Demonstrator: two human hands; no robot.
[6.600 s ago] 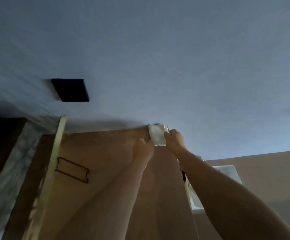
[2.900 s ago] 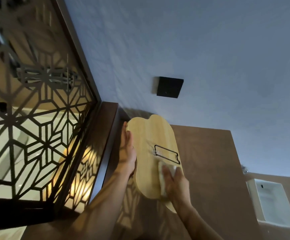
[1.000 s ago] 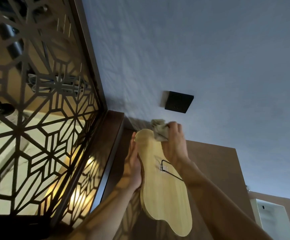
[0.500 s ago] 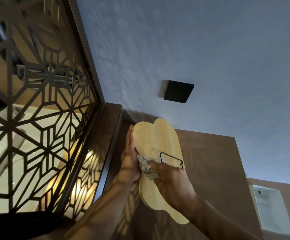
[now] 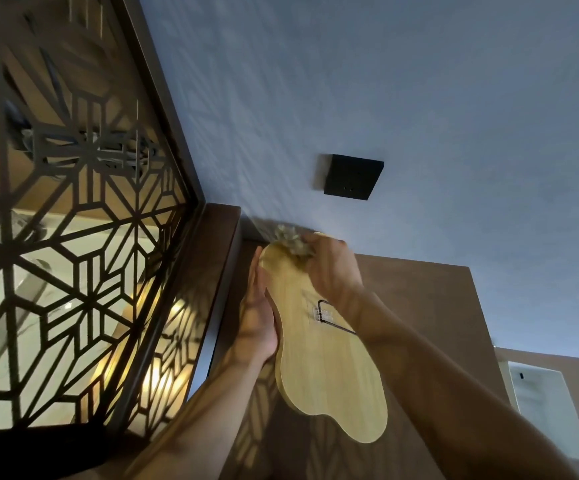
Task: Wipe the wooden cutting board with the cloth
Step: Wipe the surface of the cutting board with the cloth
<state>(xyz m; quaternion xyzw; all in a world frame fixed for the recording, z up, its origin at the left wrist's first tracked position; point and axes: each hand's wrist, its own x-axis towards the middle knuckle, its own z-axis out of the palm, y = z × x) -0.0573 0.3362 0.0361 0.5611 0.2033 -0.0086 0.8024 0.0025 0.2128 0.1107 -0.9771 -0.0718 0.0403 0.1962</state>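
Observation:
The camera looks steeply upward. A pale wooden cutting board (image 5: 319, 368) with a wavy outline and a black wire handle (image 5: 329, 317) is held up against a brown cabinet front. My left hand (image 5: 258, 320) lies flat along the board's left edge and steadies it. My right hand (image 5: 331, 271) is at the board's top end, closed on a crumpled light cloth (image 5: 289, 240) that it presses onto the wood. The cloth and fingers are blurred.
A dark lattice screen (image 5: 73, 220) with warm light behind it fills the left. The grey ceiling carries a black square fitting (image 5: 352, 176). The brown cabinet (image 5: 437, 323) stands behind the board, and a white box-shaped fixture (image 5: 544, 407) is at the lower right.
My right hand has swept the cloth from the board's middle, near the wire handle, up to its top end. My left hand stays on the left edge.

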